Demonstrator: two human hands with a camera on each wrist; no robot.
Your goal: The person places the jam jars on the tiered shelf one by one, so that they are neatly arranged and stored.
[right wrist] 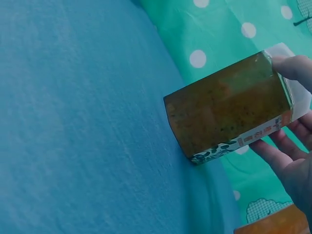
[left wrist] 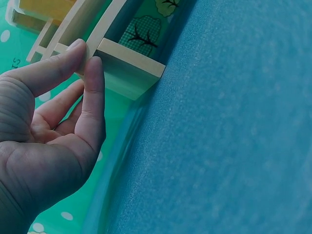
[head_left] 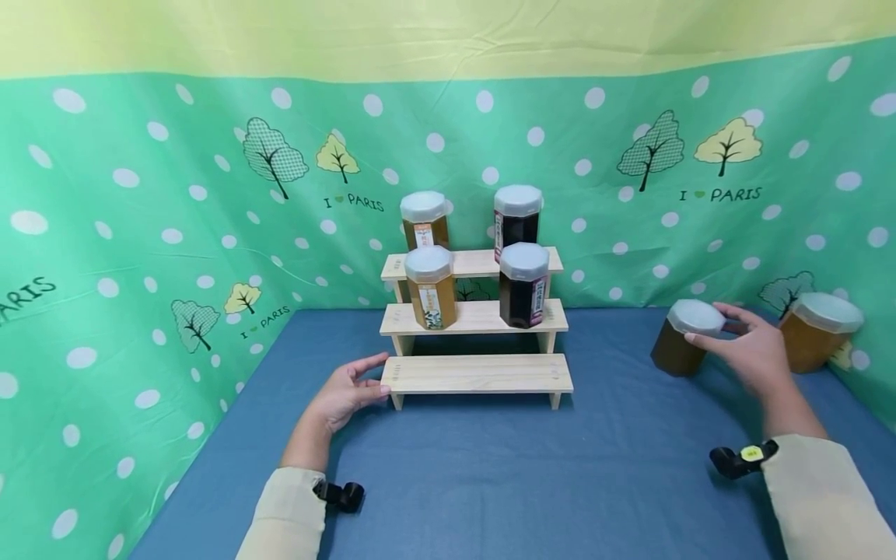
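My left hand point(head_left: 345, 395) is at the left end of the lowest step of a wooden three-step stand point(head_left: 479, 375). Thumb and index finger pinch the end of that board, as the left wrist view shows. Off to the right, my right hand point(head_left: 754, 354) grips a brown jar point(head_left: 677, 349) near its white lid, thumb on one side and fingers on the other. The right wrist view shows the jar's dark amber contents point(right wrist: 224, 105) and a printed label along one side. An amber jar point(head_left: 815, 342) stands just beyond that hand.
On the middle step stand an amber jar point(head_left: 434, 303) and a dark jar point(head_left: 521, 299). The top step carries another amber jar point(head_left: 425, 222) and a dark jar point(head_left: 519, 225). A green dotted cloth point(head_left: 210, 179) hangs behind the blue table point(head_left: 490, 474).
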